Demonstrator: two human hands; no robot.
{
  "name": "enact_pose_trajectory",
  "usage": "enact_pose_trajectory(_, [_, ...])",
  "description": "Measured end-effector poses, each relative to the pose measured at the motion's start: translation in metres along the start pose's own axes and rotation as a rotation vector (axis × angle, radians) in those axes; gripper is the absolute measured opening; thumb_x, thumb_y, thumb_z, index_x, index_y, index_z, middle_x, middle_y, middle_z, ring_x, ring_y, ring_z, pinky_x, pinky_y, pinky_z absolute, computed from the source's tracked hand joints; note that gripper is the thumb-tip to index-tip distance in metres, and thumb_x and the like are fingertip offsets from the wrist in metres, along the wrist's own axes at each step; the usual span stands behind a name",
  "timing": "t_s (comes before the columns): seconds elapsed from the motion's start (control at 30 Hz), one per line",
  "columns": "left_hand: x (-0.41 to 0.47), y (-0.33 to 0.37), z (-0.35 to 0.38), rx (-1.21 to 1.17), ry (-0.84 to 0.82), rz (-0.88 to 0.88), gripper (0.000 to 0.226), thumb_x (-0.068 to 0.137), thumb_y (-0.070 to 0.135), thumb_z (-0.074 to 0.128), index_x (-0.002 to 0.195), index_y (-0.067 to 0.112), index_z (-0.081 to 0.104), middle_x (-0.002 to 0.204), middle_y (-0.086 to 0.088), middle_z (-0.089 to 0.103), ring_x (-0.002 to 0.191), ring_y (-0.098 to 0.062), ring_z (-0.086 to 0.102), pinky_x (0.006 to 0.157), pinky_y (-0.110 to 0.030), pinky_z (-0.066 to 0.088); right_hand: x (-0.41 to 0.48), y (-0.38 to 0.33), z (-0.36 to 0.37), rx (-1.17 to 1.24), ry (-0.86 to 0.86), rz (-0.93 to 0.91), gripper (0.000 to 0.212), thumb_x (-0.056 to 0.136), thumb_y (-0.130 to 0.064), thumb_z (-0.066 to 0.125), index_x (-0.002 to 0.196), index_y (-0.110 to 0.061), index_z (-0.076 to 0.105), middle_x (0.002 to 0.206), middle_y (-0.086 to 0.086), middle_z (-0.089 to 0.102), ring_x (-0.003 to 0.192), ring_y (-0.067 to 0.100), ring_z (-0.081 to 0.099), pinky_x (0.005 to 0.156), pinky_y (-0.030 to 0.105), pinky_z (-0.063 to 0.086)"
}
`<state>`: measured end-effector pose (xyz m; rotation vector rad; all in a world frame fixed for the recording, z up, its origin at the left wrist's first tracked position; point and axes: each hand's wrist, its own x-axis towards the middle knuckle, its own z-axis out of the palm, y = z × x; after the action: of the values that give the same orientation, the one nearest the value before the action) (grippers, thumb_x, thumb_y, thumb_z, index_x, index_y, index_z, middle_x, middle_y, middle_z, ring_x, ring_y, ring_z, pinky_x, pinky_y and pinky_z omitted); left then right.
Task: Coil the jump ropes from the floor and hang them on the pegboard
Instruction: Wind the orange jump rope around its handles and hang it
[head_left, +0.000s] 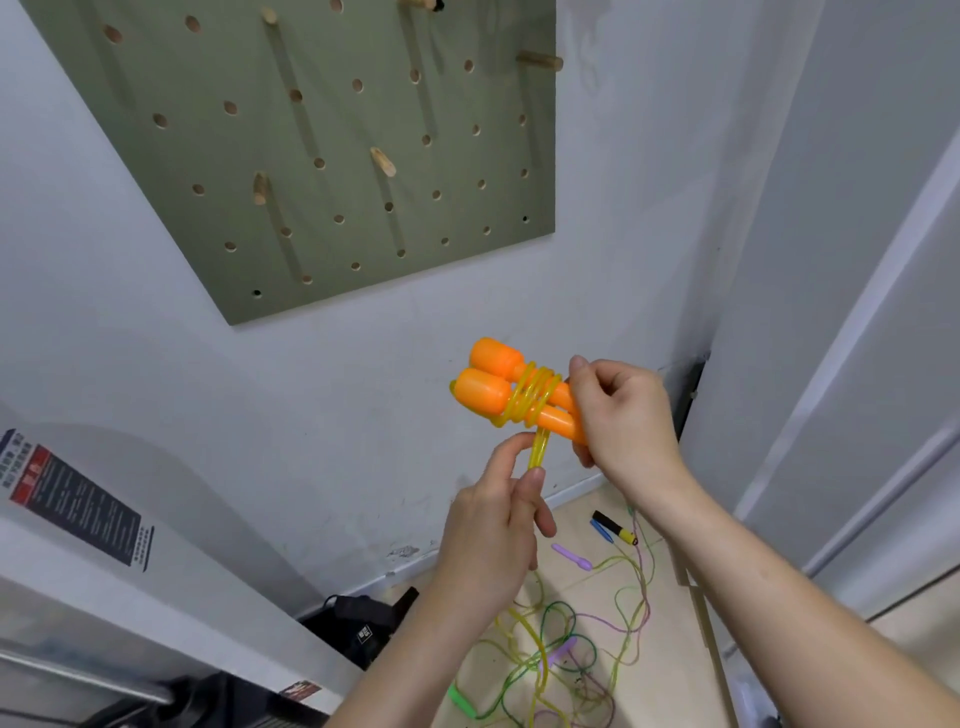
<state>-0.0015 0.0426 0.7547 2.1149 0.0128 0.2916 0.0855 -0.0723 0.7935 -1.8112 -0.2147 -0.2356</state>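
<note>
Your right hand (618, 410) grips the orange handles (498, 384), your left hand (498, 514) pinches the yellow cord (537, 452); keep it taut and tuck the end firmly.

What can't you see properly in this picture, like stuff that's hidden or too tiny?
- Head view: thin ends of the orange handles hide behind the right hand.
- The yellow cord disappears into the left hand.
- The ropes on the floor are too tangled to count; the left arm covers some.
- Top pegs of the pegboard are cut off by the upper edge.
- The sticker print is too small.
</note>
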Motion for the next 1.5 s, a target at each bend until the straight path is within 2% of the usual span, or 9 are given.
enact_pose_trajectory(0.27, [0.002, 0.010, -0.010, -0.190, -0.056, -0.292, 0.004, 0.097, 0.029, 0.048, 0.097, 0.026, 0.046, 0.064, 0.001, 0.067, 0.048, -0.017, 0.048, 0.054, -0.028, 0.039, -0.005, 0.010, 0.006, -0.217, 0.059, -0.196, 0.017, 0.096, -0.024, 0.052, 0.089, -0.014, 0.040, 0.055, 0.003, 0.047, 0.052, 0.020, 0.044, 0.054, 0.037, 0.036])
enact_pose_trajectory(0.43, [-0.007, -0.001, -0.020, 0.890, 0.021, 0.220, 0.038, 0.076, 0.031, 0.073, 0.103, 0.029, 0.046, 0.062, 0.004, 0.058, 0.047, -0.022, 0.057, 0.042, -0.028, 0.036, 0.006, 0.017, -0.003, -0.376, 0.009, -0.245, 0.029, 0.096, -0.034, 0.054, 0.082, -0.013, 0.040, 0.057, -0.005, 0.043, 0.060, 0.031, 0.048, 0.056, 0.036, 0.036])
enact_pose_trajectory(0.6, [0.004, -0.004, -0.048, 1.088, -0.066, 0.670, 0.028, 0.059, 0.028, 0.086, 0.075, 0.025, 0.064, 0.052, 0.003, 0.044, 0.042, -0.019, 0.047, 0.036, -0.022, 0.025, 0.002, 0.023, -0.005, -0.608, -0.263, -0.221, 0.040, 0.094, -0.048, 0.051, 0.075, -0.015, 0.041, 0.065, 0.006, 0.054, 0.070, 0.035, 0.056, 0.061, 0.040, 0.044])
enact_pose_trajectory(0.77, [0.044, 0.026, -0.088, 0.702, -0.229, 0.545, 0.028, 0.085, 0.046, 0.052, 0.087, 0.028, 0.073, 0.077, 0.010, 0.064, 0.071, -0.013, 0.061, 0.058, -0.026, 0.049, -0.010, -0.003, -0.007, -0.527, -0.506, -0.285, 0.043, 0.096, -0.049, 0.040, 0.062, -0.023, 0.035, 0.056, 0.003, 0.048, 0.057, 0.023, 0.045, 0.056, 0.037, 0.038])
enact_pose_trajectory(0.93, [0.063, 0.031, -0.088, 0.018, -0.459, 0.135, 0.005, 0.083, 0.018, 0.069, 0.085, 0.018, 0.074, 0.061, 0.008, 0.065, 0.054, -0.005, 0.055, 0.057, -0.018, 0.044, -0.010, -0.035, -0.015, -0.155, -0.602, -0.199, 0.045, 0.099, -0.035, 0.042, 0.058, -0.020, 0.048, 0.042, -0.009, 0.048, 0.039, 0.004, 0.044, 0.042, 0.014, 0.034])
enact_pose_trajectory(1.1, [0.062, 0.013, -0.072, -0.621, -0.655, -0.133, 0.041, 0.049, 0.050, 0.088, 0.075, 0.023, 0.072, 0.065, 0.005, 0.068, 0.055, -0.005, 0.062, 0.055, -0.019, 0.050, -0.008, -0.045, -0.020, 0.175, -0.535, 0.021, 0.049, 0.098, -0.038, 0.041, 0.061, -0.007, 0.051, 0.036, 0.006, 0.042, 0.026, 0.021, 0.040, 0.029, 0.019, 0.028])
enact_pose_trajectory(1.23, [0.051, -0.026, -0.049, -0.460, -0.169, -0.150, 0.033, 0.073, 0.068, 0.062, 0.062, 0.038, 0.069, 0.056, 0.021, 0.060, 0.061, 0.010, 0.061, 0.063, -0.048, 0.056, -0.011, -0.044, -0.014, 0.322, -0.466, 0.126, 0.049, 0.097, -0.042, 0.041, 0.061, -0.008, 0.047, 0.035, 0.005, 0.038, 0.024, 0.018, 0.037, 0.035, 0.014, 0.027])
enact_pose_trajectory(1.37, [0.031, -0.009, -0.019, -0.691, -0.130, -0.155, 0.009, 0.074, 0.022, 0.065, 0.067, 0.020, 0.059, 0.057, 0.004, 0.054, 0.053, -0.010, 0.050, 0.053, -0.024, 0.042, -0.008, -0.039, -0.003, 0.405, -0.311, 0.180, 0.047, 0.102, -0.037, 0.038, 0.064, -0.009, 0.043, 0.036, 0.002, 0.033, 0.023, 0.016, 0.034, 0.037, 0.015, 0.025])
enact_pose_trajectory(1.5, [0.019, 0.014, 0.003, -0.594, 0.092, -0.236, 0.023, 0.101, 0.017, 0.040, 0.081, 0.012, 0.049, 0.052, 0.002, 0.047, 0.046, -0.015, 0.035, 0.041, -0.019, 0.028, 0.001, -0.031, 0.003, 0.262, -0.152, 0.089, 0.044, 0.103, -0.035, 0.036, 0.067, -0.011, 0.042, 0.039, 0.000, 0.036, 0.025, 0.020, 0.039, 0.033, 0.018, 0.028])
